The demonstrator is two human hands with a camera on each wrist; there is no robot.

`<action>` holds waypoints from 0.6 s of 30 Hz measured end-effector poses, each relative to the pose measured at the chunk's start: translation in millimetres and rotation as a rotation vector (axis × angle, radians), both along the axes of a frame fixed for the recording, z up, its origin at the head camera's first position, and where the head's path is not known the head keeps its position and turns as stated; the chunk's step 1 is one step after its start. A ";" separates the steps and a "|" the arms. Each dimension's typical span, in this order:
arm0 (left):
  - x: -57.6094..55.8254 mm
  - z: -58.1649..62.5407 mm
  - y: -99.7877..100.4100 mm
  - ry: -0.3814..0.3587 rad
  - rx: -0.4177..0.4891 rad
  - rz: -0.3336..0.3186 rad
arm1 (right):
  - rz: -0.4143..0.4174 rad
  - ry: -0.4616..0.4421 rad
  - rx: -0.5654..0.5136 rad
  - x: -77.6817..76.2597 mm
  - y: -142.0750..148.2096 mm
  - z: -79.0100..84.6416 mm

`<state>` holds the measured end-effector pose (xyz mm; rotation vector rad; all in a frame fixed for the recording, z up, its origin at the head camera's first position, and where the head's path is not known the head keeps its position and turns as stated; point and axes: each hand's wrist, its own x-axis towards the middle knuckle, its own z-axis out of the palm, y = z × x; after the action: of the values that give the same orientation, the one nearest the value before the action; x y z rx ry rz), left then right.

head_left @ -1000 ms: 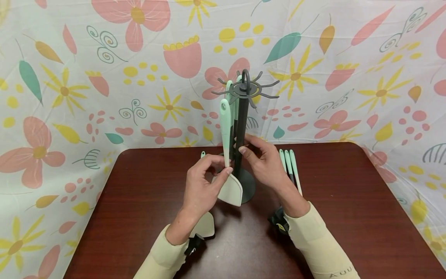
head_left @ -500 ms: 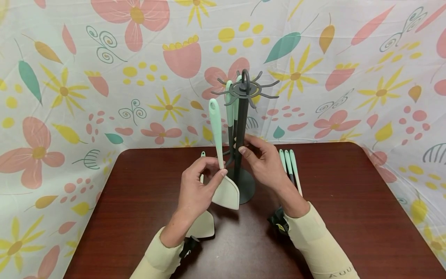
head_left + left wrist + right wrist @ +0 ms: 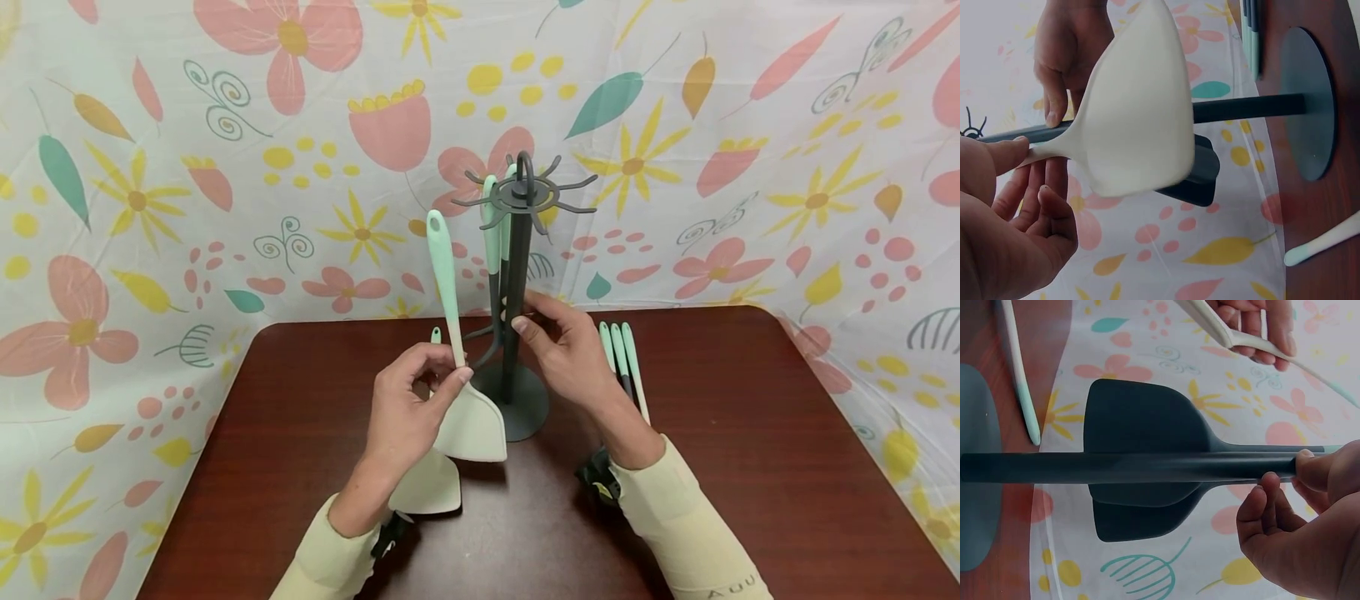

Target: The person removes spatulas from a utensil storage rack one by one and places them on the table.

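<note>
My left hand [image 3: 401, 408] pinches a white turner [image 3: 472, 427] between thumb and fingers, at the neck just above its broad head. Its mint handle points up and leans left, beside a dark utensil stand [image 3: 519, 258] and apart from it. My right hand [image 3: 568, 354] holds the stand's post, thumb in front and fingers curled behind. On the stand's hooks hang two dark turners [image 3: 1147, 415] with mint handle tops. In the left wrist view the white turner's head [image 3: 1138, 106] covers part of the post and the hanging turners.
Another white-headed turner [image 3: 429, 487] lies on the brown table [image 3: 300, 467] under my left forearm. Several mint-handled utensils [image 3: 632, 358] lie side by side behind my right forearm, their lower parts hidden. A flower-print cloth [image 3: 300, 208] hangs behind the table.
My left hand has moved left and a little toward me with the white turner, away from the stand, and the handle tilts further left. My right hand has stayed on the post.
</note>
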<state>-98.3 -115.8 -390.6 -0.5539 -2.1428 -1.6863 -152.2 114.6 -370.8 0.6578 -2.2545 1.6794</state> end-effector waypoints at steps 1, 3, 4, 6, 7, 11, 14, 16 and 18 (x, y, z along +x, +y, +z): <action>-0.1 -0.5 -1.3 -0.004 -0.002 0.003 | 0.001 0.002 -0.002 -0.1 -0.2 0.0; -0.4 -1.2 -3.9 -0.011 -0.004 0.007 | 0.001 0.005 -0.001 -0.3 -0.5 -0.2; -0.8 -1.2 -4.9 -0.015 -0.006 0.008 | 0.005 0.009 -0.004 -0.5 -0.4 0.0; -1.4 -1.6 -6.9 -0.017 -0.006 0.007 | 0.011 0.010 -0.008 -0.6 -0.3 0.7; -1.7 -1.9 -8.0 -0.020 -0.008 0.007 | 0.014 0.011 -0.010 -0.7 -0.1 0.5; -3.0 -4.9 -13.4 -0.044 -0.028 0.020 | 0.026 0.007 -0.023 -1.3 0.1 0.5; -3.7 -7.0 -18.1 -0.071 -0.048 0.034 | 0.031 0.006 -0.026 -1.3 0.0 0.1; -4.1 -7.9 -21.1 -0.088 -0.063 0.043 | 0.032 0.008 -0.025 -1.0 0.0 0.1; -5.0 -9.0 -24.1 -0.101 -0.071 0.048 | 0.031 0.010 -0.027 -0.7 -0.2 0.1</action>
<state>-103.3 -139.9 -399.6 -0.4419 -2.2759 -1.6503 -152.9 114.4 -370.6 0.6970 -2.2226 1.7139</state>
